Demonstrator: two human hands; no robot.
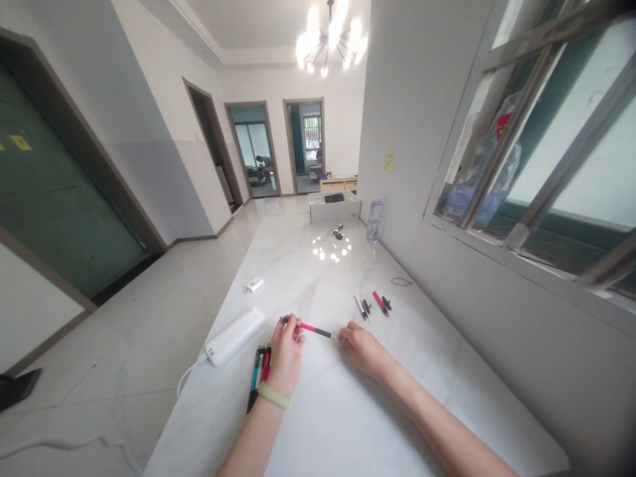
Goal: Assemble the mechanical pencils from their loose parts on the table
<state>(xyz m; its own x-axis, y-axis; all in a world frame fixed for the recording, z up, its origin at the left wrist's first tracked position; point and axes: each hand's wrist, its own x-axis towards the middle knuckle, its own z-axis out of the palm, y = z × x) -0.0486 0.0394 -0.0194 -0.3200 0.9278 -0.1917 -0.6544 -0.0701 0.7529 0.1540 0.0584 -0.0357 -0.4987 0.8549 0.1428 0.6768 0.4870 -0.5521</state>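
Note:
My left hand (pixel 289 341), with a pale green band on its wrist, grips a red and black pen (pixel 314 328) by its rear end. The pen lies nearly level above the white table, its tip pointing right. Close to that tip, my right hand (pixel 358 341) has its fingers pinched together; whatever they hold is too small to make out. Beside my left wrist lie several pens (pixel 256 368), blue and red with black parts, partly hidden by the forearm. Beyond my right hand are a white pen barrel (pixel 358 306) and a red pen barrel (pixel 379 302), with black pieces next to them.
A white power strip (pixel 236 335) and a small white charger (pixel 254 285) lie along the table's left side. Farther back are keys (pixel 338 232), a clear bottle (pixel 375 220) and a white box (pixel 334 211). A thin loop (pixel 401 281) lies near the right wall.

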